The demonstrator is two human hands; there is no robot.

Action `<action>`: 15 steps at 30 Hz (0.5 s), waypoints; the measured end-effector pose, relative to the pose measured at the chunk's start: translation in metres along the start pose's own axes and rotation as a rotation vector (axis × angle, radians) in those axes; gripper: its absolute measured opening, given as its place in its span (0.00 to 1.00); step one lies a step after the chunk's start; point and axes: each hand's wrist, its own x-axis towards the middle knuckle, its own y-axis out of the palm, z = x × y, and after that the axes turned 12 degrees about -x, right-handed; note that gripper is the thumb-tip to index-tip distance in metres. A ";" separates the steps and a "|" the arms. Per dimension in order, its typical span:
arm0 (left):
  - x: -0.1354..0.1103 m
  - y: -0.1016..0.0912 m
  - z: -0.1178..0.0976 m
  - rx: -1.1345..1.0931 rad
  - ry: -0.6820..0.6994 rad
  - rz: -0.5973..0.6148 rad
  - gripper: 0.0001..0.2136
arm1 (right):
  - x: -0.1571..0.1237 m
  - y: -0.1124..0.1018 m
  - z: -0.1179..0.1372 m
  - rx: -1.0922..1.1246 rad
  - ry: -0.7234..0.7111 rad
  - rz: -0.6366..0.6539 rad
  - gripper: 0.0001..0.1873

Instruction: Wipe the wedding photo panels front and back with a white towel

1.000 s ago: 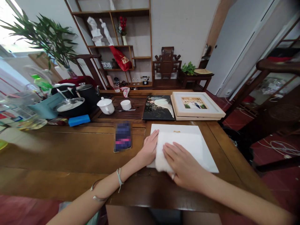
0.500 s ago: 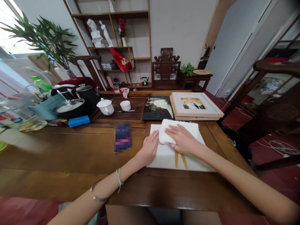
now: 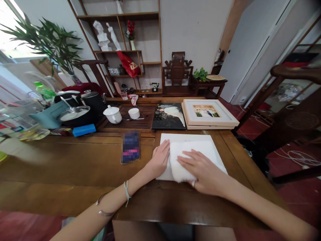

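A folded white cloth (image 3: 177,169) lies under my right hand (image 3: 203,170) near the front of a white board (image 3: 205,142). My right hand presses the cloth down, fingers stretched over it and the thumb, with a ring, at its near edge. The cloth is slightly blurred. Along the left side of the board rests my left hand (image 3: 161,159), its fingers extended and lying flat, just left of the cloth. The yellow strips on the board are now hidden under the cloth and right hand.
Behind the board lie a black photo panel (image 3: 160,124) and stacked light frames (image 3: 187,117). A phone-like, pixelated object (image 3: 130,147) is to the left. Further left are a white lidded cup (image 3: 112,115), a small white bowl (image 3: 134,113), a blue block (image 3: 84,130) and pots (image 3: 92,103).
My right hand has slid the cloth toward me, from the board's far part to its near edge. The two yellow strips are covered now. My left hand has stayed in place.
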 end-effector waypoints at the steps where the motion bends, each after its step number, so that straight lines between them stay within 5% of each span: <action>1: 0.000 0.000 0.000 -0.001 0.003 -0.003 0.22 | -0.009 -0.002 0.010 0.014 -0.021 0.011 0.37; 6: 0.000 -0.001 -0.001 -0.008 0.003 -0.013 0.22 | -0.029 -0.004 0.032 0.046 -0.084 0.016 0.40; 15: -0.001 0.001 0.002 -0.002 -0.002 0.000 0.22 | 0.036 0.016 -0.051 -0.026 0.205 -0.132 0.29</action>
